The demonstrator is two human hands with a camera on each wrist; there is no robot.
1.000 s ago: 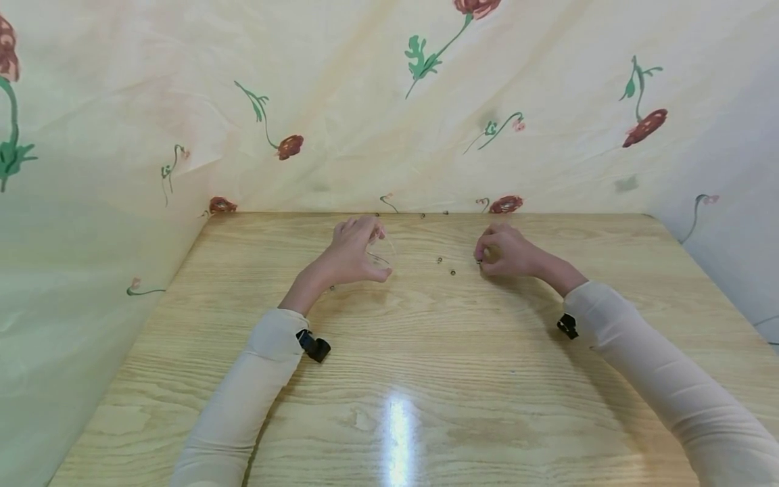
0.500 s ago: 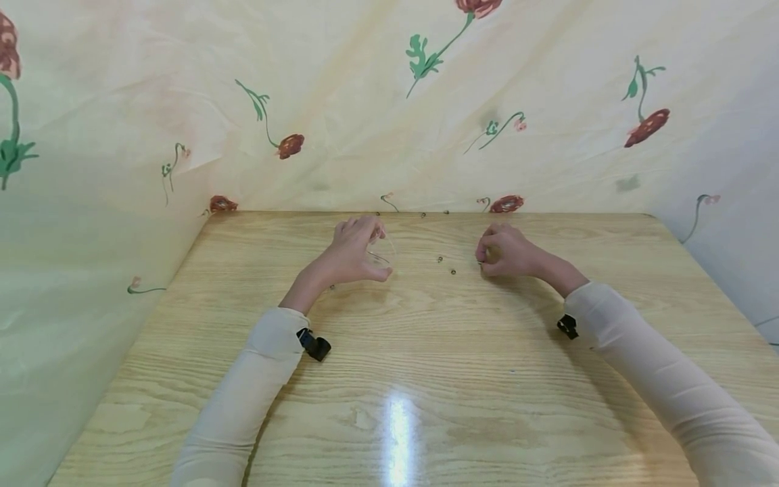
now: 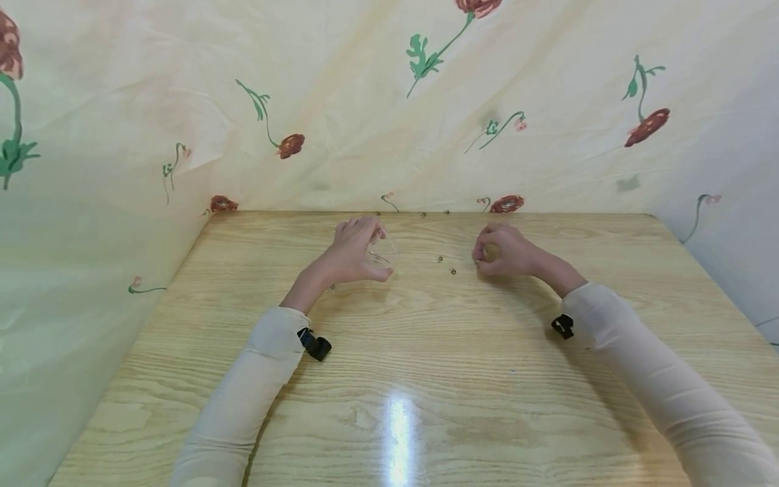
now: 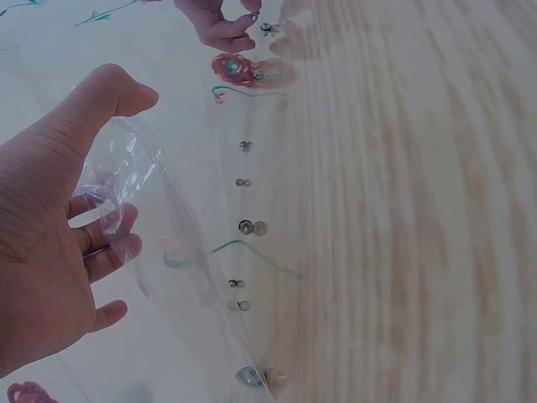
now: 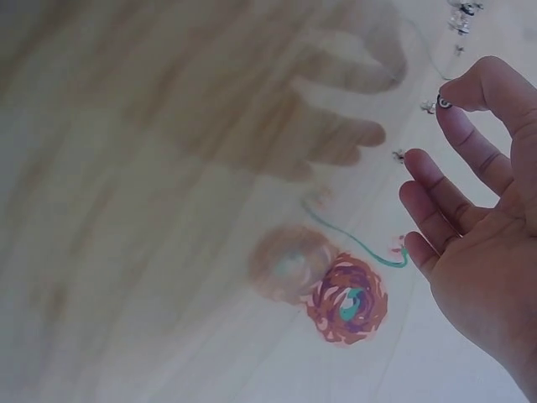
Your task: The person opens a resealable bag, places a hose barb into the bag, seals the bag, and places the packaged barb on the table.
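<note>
Fingers and thumb of my left hand (image 3: 356, 251) curve round a thin see-through plastic object (image 4: 134, 164), shiny and crinkled, whose exact kind I cannot tell. A long straight edge of it runs down toward the table in the left wrist view. To the right, above the table, my right hand (image 3: 505, 250) pinches a small round metal piece (image 5: 444, 102) between thumb and forefinger. Its other fingers are loosely bent in the right wrist view. Between the hands, two similar small metal pieces (image 3: 453, 272) lie on the wood.
More small metal pieces (image 3: 423, 214) lie along the table's back edge, and one (image 3: 332, 287) is close to the left wrist. The wooden table (image 3: 426, 352) meets a flower-printed cloth (image 3: 341, 101) at the back. Black straps (image 3: 314, 345) hang at both wrists.
My right hand has shifted very slightly left with the small metal piece between its fingertips. My left hand stays in place round the see-through plastic object.
</note>
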